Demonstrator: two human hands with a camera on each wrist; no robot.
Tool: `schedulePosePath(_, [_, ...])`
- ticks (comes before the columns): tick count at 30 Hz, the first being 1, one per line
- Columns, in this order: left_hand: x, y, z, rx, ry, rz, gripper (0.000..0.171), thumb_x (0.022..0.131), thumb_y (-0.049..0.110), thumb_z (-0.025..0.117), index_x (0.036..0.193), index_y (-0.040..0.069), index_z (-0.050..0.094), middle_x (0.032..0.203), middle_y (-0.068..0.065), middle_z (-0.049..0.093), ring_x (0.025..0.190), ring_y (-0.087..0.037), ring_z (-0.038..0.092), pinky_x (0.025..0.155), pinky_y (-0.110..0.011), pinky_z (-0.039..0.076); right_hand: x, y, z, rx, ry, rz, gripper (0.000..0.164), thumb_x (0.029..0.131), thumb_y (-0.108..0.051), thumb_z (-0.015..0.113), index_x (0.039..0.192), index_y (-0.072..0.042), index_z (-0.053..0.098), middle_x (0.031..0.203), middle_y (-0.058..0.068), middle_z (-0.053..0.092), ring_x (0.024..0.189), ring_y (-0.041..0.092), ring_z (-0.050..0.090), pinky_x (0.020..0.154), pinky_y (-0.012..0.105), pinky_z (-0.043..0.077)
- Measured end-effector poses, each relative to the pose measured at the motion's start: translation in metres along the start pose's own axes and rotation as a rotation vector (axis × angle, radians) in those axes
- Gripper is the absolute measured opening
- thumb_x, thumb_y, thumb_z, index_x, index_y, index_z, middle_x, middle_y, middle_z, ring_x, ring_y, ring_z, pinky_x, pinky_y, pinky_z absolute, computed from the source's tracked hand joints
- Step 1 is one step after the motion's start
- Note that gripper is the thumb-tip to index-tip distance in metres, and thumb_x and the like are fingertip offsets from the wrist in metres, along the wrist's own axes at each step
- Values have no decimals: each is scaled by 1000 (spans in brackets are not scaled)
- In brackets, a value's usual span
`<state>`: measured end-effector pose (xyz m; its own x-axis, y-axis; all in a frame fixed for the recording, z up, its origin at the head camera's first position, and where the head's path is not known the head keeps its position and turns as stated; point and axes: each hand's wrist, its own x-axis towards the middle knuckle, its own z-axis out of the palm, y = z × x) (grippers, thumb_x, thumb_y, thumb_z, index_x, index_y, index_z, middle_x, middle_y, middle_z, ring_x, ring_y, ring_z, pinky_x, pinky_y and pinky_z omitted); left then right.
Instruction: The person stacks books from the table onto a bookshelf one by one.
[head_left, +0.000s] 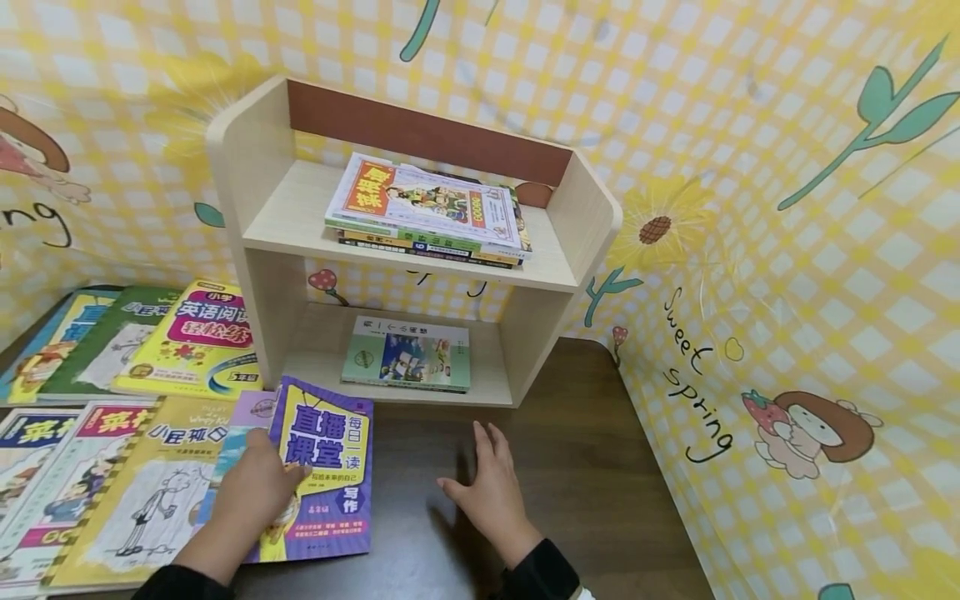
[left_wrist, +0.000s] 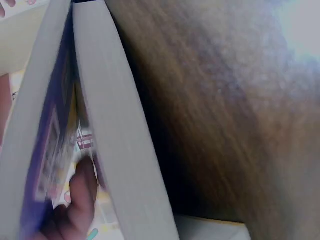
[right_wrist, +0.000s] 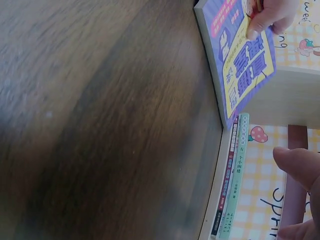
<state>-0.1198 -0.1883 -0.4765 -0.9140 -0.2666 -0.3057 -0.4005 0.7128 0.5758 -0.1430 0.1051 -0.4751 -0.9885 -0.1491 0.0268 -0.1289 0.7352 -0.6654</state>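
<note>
My left hand (head_left: pixel 251 487) grips the left edge of a purple and yellow book (head_left: pixel 348 525), thumb on its cover. The left wrist view shows a finger (left_wrist: pixel 82 192) between the purple book (left_wrist: pixel 37 185) and another thick book (left_wrist: pixel 120 120). Partly under the purple book lies a lilac and blue book (head_left: pixel 234 433). My right hand (head_left: pixel 491 492) hovers over the dark wooden table (head_left: pixel 577 492), thumb spread from the fingers, holding nothing. Behind the hands stands a two-tier wooden bookshelf (head_left: pixel 264 208); green-edged books (head_left: pixel 408 354) lie flat on its lower shelf.
A stack of books (head_left: pixel 435 204) lies on the upper shelf. Left of the bookshelf, more books overlap in two rows, including a yellow book (head_left: pixel 191 342) and a tan book with a line drawing (head_left: pixel 142 500). A yellow checked cloth (head_left: pixel 825 275) covers the walls behind and to the right.
</note>
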Motion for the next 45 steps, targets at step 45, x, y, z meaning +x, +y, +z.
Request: schedulePosePath(45, [-25,64,22,-698,6,133,58,101,24,50,141,-6,22,122,-30,52,91,-23,64,72,-32,54,-8,-31,2,965,-193,246,44,96,-10,57,139,-3,49,94,8,67,76,15,65,64,28,55])
